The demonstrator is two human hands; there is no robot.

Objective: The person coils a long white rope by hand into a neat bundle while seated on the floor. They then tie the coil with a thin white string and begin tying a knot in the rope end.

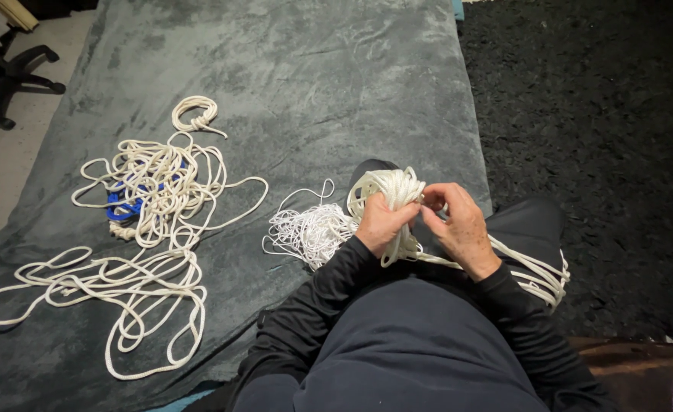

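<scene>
A coil of white rope (386, 191) sits gripped in the left hand (380, 222), held over the person's lap at the edge of a grey blanket (313, 84). The right hand (458, 221) pinches a strand at the coil's top. Rope trails over the right knee. Just left lies a tangle of thin white string (310, 233); farther left, loose rope (146, 252) sprawls over something blue (123, 206).

Both hands are close together at the middle, left hand (380, 221) closed tight, right hand (458, 223) pinching at 11 o'clock.
</scene>
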